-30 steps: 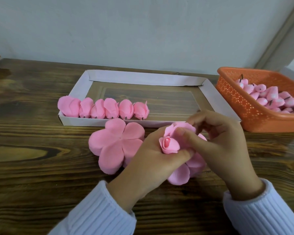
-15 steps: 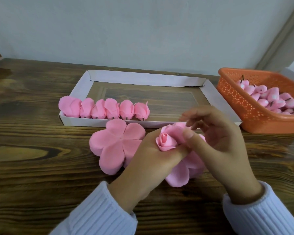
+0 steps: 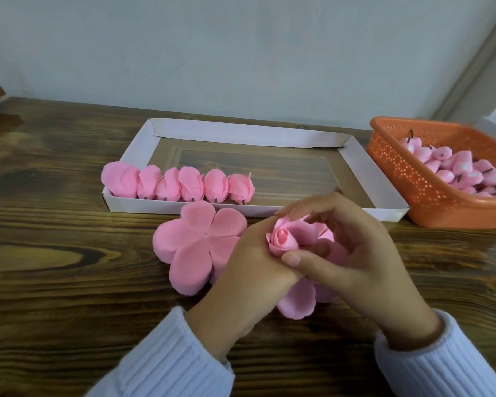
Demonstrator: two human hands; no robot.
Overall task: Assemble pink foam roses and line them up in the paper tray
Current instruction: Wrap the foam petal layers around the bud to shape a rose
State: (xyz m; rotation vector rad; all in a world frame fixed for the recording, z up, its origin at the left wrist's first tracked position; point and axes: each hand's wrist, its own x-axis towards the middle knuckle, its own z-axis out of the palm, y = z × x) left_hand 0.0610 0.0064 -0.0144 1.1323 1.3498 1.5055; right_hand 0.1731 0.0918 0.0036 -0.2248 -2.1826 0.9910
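Observation:
A half-wrapped pink foam rose (image 3: 284,239) is held just above the table in front of the paper tray (image 3: 361,173). My left hand (image 3: 249,270) grips it from below and the left. My right hand (image 3: 352,253) curls round its loose petals, thumb pressed at the bud's base. Under the hands lies a flat petal piece (image 3: 297,302), partly hidden. Another flat five-petal piece (image 3: 198,245) lies to the left. Several finished roses (image 3: 181,184) stand in a row along the tray's near left edge.
An orange plastic basket (image 3: 413,179) with several pink buds on dark stems (image 3: 458,170) stands at the right, touching the tray's corner. The table is dark wood (image 3: 55,267). A grey wall rises close behind the tray.
My right thumb has come down to the bud's base and the fingers have curled over the petals. The rose has turned a little in my left hand.

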